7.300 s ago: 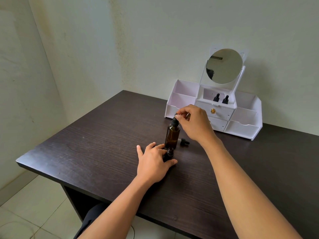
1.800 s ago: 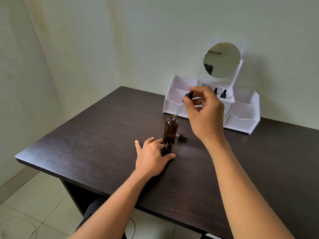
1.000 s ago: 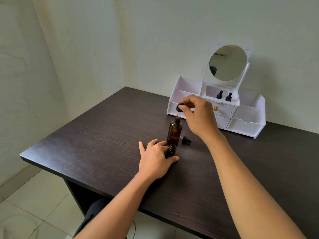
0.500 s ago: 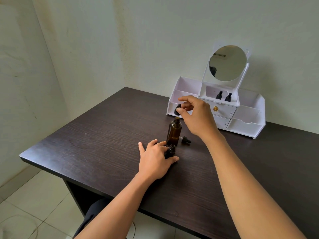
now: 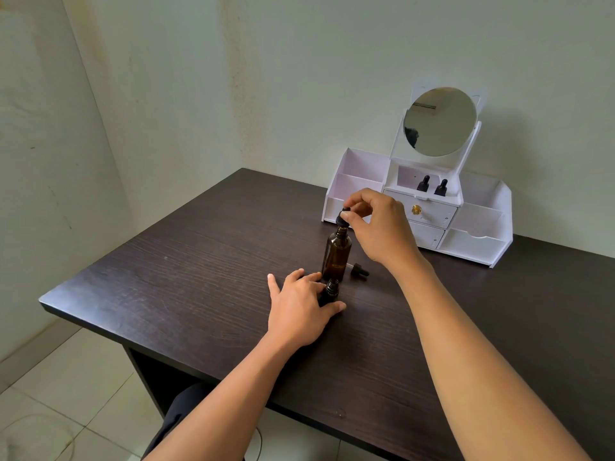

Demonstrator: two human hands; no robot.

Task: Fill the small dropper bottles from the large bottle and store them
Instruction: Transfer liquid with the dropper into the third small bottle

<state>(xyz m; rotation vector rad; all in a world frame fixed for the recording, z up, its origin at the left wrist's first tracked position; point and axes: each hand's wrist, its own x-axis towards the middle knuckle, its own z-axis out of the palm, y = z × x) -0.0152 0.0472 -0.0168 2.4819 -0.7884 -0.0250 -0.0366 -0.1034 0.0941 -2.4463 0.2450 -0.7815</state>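
A large amber bottle (image 5: pixel 336 256) stands upright mid-table. My right hand (image 5: pixel 379 224) pinches its black dropper cap (image 5: pixel 342 217) just above the bottle's neck, the pipette down inside. In front of it stands a small dark dropper bottle (image 5: pixel 331 288) with no cap, held at its base between the thumb and fingers of my left hand (image 5: pixel 299 309). A small black dropper cap (image 5: pixel 360 270) lies on the table to the right of the large bottle. Two capped small bottles (image 5: pixel 432 186) stand in the top middle compartment of the white organizer (image 5: pixel 472 242).
The organizer has a round mirror (image 5: pixel 440 122), two drawers and open side compartments, and stands against the back wall. The dark wooden table (image 5: pixel 199 267) ends in a front edge near me, with tiled floor to the left below.
My right hand has lowered the dropper from high above the large bottle back down to its neck. My left hand has stayed on the small bottle.
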